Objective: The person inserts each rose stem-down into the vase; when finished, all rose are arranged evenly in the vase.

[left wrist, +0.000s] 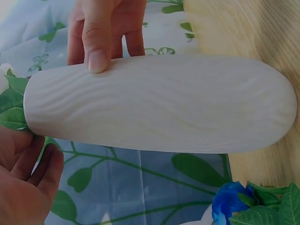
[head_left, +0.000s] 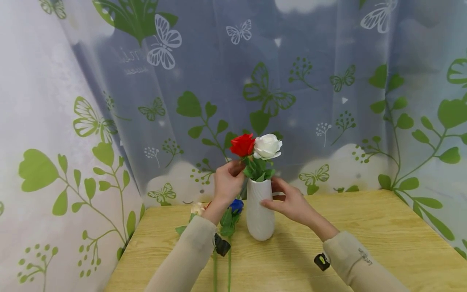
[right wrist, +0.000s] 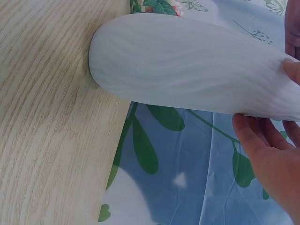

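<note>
A white vase with a wavy relief stands upright on the table, a red rose and a white rose rising from its mouth. My right hand grips the vase near its upper part, thumb on the front and fingers round the far side. Just beneath the red bloom, my left hand pinches the red rose with curled fingers. In the left wrist view, the left hand's fingers are right at the vase rim beside green leaves. The pinch itself is outside that view.
Left of the vase, a blue rose and a cream rose lie on the wooden table, partly behind the left forearm. Their green stems run toward the front. A curtain printed with leaves and butterflies hangs behind the table.
</note>
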`<state>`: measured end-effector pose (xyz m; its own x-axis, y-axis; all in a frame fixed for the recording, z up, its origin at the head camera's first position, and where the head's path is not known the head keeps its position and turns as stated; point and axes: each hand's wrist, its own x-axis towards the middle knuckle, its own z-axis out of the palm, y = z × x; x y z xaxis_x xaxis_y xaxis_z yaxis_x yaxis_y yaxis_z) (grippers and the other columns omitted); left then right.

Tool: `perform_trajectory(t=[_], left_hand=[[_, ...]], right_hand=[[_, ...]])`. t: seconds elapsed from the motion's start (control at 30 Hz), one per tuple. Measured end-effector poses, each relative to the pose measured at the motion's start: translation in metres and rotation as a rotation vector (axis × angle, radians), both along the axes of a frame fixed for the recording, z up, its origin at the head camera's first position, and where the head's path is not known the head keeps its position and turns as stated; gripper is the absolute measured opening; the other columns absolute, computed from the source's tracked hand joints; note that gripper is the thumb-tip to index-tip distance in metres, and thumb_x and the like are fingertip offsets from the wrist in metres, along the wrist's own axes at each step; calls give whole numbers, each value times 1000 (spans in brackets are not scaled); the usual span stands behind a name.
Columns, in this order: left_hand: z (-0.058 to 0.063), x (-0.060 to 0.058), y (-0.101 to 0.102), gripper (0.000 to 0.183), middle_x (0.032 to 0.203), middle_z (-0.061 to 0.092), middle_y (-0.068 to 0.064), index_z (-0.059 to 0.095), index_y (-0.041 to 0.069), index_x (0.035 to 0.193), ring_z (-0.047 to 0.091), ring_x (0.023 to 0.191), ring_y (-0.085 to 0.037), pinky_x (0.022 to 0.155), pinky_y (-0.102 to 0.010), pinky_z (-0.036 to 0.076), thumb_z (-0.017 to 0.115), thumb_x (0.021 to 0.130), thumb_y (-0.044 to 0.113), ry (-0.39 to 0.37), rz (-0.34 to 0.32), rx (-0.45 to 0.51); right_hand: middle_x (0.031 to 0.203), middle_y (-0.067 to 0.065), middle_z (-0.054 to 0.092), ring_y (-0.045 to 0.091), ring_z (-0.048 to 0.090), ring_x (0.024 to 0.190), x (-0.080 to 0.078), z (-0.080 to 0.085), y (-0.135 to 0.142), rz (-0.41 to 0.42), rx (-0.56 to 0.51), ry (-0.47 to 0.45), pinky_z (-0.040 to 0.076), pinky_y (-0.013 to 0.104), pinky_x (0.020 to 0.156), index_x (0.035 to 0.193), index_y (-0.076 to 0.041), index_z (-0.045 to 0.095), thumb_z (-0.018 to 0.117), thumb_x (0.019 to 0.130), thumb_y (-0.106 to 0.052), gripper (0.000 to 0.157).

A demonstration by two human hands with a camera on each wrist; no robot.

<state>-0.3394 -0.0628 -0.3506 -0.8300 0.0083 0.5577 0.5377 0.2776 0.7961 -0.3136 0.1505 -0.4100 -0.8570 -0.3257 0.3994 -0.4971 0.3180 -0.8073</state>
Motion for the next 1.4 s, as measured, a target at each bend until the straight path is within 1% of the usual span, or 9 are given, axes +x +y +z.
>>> perform_trajectory(t=[0.17,0.53,0.63,0.77,0.87,1.0,1.1,1.23,1.4], left_hand=[[-3,1,-2,13,97,80,-20,80,-1,105,78,88,-34,72,-18,57,71,96,1,0,-22,30],[-12,9,-24,22,108,80,-21,78,2,118,78,93,-36,79,-22,63,74,97,4,-62,-95,110],[-16,12,-35,22,107,79,-22,78,2,119,79,90,-27,79,-21,62,74,97,5,-71,-90,133],[-21,14,-52,22,106,78,-24,77,1,119,76,85,-8,81,-23,63,74,99,6,-82,-92,149],[-24,17,-65,21,108,76,-30,75,-1,120,75,85,-4,83,-26,65,72,100,4,-95,-100,180],[-30,22,-82,21,105,78,-25,76,-1,119,76,87,-9,82,-29,66,72,99,3,-143,-71,229],[-37,23,-95,22,102,80,-17,76,-1,120,77,87,-10,81,-29,66,73,99,3,-177,-44,245],[-46,25,-112,24,104,80,-19,74,-5,121,77,86,-8,80,-29,66,72,98,2,-204,-24,249],[-58,30,-132,25,104,80,-17,73,-6,121,77,84,-8,79,-28,66,73,99,4,-246,15,232]], right_hand=[[137,19,66,38,67,121,0,0,0,-1,1,5,61,48,100,158,-14,44,84,92,-20,77],[138,19,65,40,66,123,1,-1,-1,-1,2,-1,58,58,103,157,-12,45,84,92,-21,76],[138,18,65,39,66,123,1,-1,-1,-6,8,-6,59,51,102,156,-11,46,84,93,-22,74],[137,17,65,38,66,123,1,-1,-1,-15,13,-12,61,43,101,156,-11,47,84,93,-22,74],[138,18,65,38,66,123,2,-2,-1,-18,11,-18,61,43,101,156,-11,47,83,93,-23,74],[141,17,64,38,67,125,2,-4,0,-31,16,-29,61,47,100,156,-12,47,83,93,-26,74],[143,17,63,38,66,127,3,-5,0,-40,17,-27,61,51,101,156,-12,47,83,94,-27,74],[144,18,63,39,65,128,4,-6,-1,-41,16,-20,59,54,101,156,-10,47,82,94,-27,73],[144,18,63,39,66,127,3,-6,-1,-50,25,-15,61,51,99,156,-11,47,83,94,-27,73]])
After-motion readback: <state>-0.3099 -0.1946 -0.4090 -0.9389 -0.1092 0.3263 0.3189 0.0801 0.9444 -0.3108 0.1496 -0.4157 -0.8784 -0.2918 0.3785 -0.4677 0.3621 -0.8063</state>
